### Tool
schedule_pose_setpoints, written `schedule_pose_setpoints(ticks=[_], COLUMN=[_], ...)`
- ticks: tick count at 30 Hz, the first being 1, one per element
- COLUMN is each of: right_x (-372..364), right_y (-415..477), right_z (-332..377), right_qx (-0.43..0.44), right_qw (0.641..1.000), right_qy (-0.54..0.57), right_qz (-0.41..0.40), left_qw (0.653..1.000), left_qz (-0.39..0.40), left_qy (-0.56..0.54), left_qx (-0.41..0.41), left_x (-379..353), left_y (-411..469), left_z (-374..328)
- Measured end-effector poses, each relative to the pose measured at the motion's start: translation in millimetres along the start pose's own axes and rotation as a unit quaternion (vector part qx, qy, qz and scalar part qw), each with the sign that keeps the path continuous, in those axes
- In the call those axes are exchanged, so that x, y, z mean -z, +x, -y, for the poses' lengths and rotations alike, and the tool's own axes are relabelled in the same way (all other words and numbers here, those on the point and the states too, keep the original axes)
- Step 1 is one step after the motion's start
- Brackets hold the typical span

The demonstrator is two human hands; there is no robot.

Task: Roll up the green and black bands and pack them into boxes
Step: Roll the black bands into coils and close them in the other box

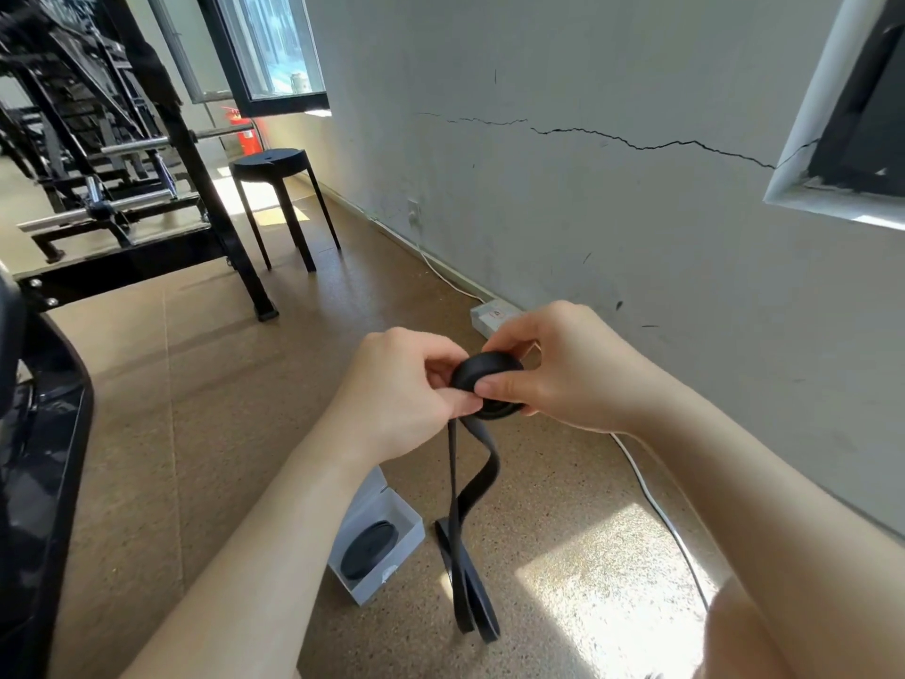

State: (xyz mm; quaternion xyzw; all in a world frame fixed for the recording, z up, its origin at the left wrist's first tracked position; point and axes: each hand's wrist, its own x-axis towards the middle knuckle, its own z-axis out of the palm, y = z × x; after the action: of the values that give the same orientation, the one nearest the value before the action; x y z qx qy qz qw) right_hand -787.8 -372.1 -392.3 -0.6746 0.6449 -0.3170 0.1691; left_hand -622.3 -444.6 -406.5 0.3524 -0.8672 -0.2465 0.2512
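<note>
A black band (474,487) is partly wound into a tight roll (482,370) held in mid-air above the floor. My left hand (396,389) pinches the roll's left side and my right hand (553,370) grips it from the right, thumb across its front. The loose tail hangs down in two strands and its end lies on the floor. Below my left forearm an open grey box (396,546) sits on the floor with a rolled black band (368,548) inside. No green band is in view.
A small white box (492,313) lies by the wall behind my hands. A white cable (656,512) runs along the wall base. A black stool (274,164) and gym rack (98,164) stand at the back left; dark equipment (34,458) fills the left edge.
</note>
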Motion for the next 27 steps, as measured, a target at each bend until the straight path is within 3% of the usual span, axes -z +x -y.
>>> schedule_pose_setpoints(ticks=[5, 9, 12, 14, 16, 17, 19, 24, 27], right_x=[3.5, 0.1, -1.6, 0.0, 1.7, 0.1, -3.6, -4.0, -0.6], right_y=[2.7, 4.1, 4.6, 3.4, 1.6, 0.3, -3.1, 0.4, -0.3], right_z=[-4.7, -4.5, -4.0, -3.1, -1.4, 1.5, 10.9, 15.0, 9.9], right_qx=[-0.072, -0.085, -0.090, -0.088, -0.030, 0.007, 0.036, 0.015, 0.025], right_qw=[0.955, 0.921, 0.903, 0.936, 0.995, 1.000, 0.989, 0.963, 0.971], right_qy=[0.284, 0.376, 0.418, 0.340, 0.089, -0.024, -0.145, -0.271, -0.240], right_qz=[-0.051, -0.053, -0.025, 0.013, 0.020, 0.008, -0.016, 0.011, 0.006], left_qw=[0.976, 0.963, 0.973, 0.993, 1.000, 0.997, 0.987, 0.980, 0.996], left_qz=[-0.050, -0.027, -0.033, -0.034, -0.017, -0.005, 0.007, -0.001, -0.013], left_qy=[-0.206, -0.265, -0.224, -0.111, 0.024, 0.078, 0.154, 0.192, 0.085], left_qx=[0.045, 0.040, 0.032, 0.021, -0.003, -0.018, -0.043, -0.054, -0.006], left_x=[7.8, 10.5, 15.1, 15.1, 11.5, 9.1, 3.6, -4.8, -6.8], left_y=[2.4, -0.8, -2.3, -3.2, -4.3, -4.5, -3.7, -1.8, 1.2], left_z=[-0.5, -4.8, -2.9, -0.8, -1.3, -2.9, -7.9, -10.3, -7.4])
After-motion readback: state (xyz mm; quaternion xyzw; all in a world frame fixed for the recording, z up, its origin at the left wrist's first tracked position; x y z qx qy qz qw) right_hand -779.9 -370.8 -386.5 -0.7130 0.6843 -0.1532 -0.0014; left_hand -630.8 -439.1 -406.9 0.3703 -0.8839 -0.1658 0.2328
